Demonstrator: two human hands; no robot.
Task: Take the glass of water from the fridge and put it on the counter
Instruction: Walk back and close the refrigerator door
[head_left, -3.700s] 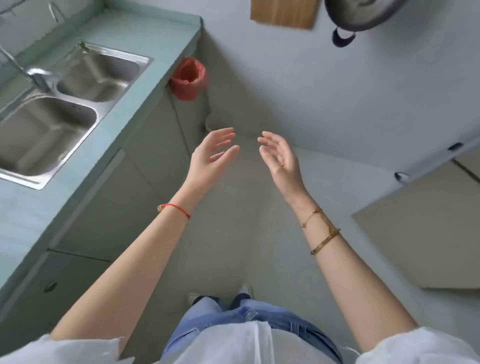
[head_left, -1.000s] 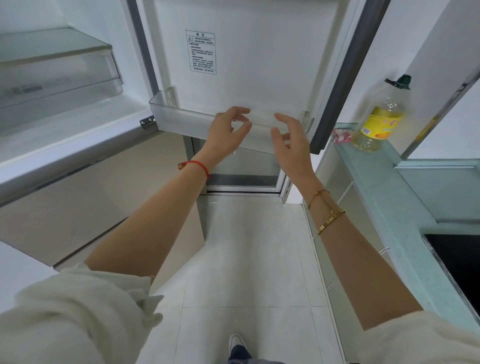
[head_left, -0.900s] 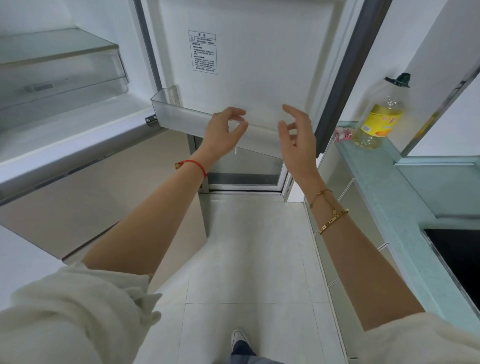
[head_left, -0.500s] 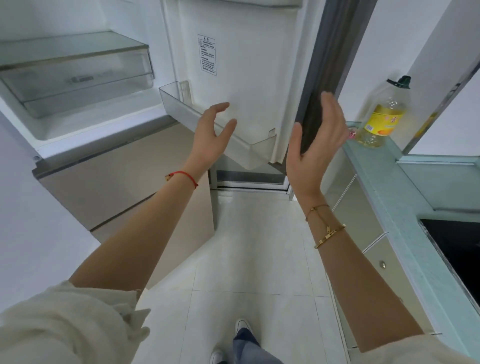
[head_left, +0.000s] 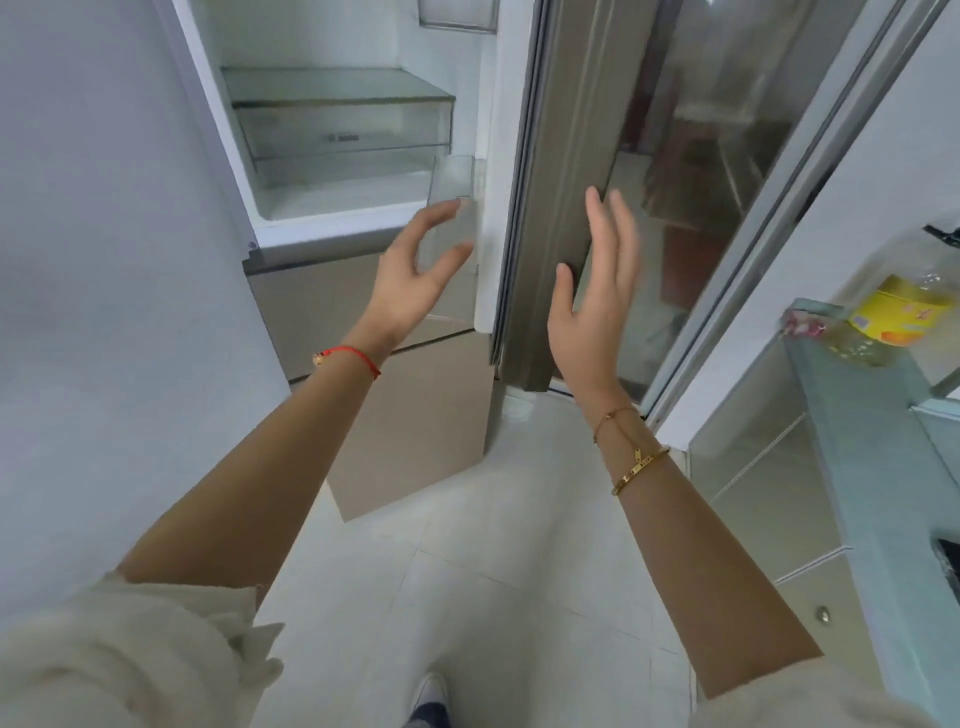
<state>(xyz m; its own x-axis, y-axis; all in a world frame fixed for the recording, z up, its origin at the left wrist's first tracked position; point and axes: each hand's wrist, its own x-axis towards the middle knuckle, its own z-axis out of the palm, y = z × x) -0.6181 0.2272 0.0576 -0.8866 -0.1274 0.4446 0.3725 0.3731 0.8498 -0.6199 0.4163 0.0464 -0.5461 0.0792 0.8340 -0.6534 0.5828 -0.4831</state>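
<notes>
The fridge (head_left: 332, 208) stands at the upper left with its upper compartment showing a glass shelf and a clear drawer. Its door (head_left: 561, 171) is seen edge-on, partly swung toward the cabinet. I see no glass of water in the fridge. My left hand (head_left: 410, 275) is raised with fingers spread in front of the clear door bin (head_left: 452, 182), holding nothing. My right hand (head_left: 592, 291) is open, its palm and fingers against the door's outer edge. The pale green counter (head_left: 872, 415) runs along the right.
A yellow-labelled oil bottle (head_left: 898, 306) and a small pink wrapper (head_left: 802, 325) sit on the counter's far end. Cabinet fronts with a round knob (head_left: 821, 614) lie below the counter. A glass sliding door (head_left: 727, 208) is behind the fridge door. Pale floor tiles stretch below my arms.
The fridge door has swung from wide open to nearly edge-on. My right hand moved onto the door's outer edge. The view has turned toward the fridge interior.
</notes>
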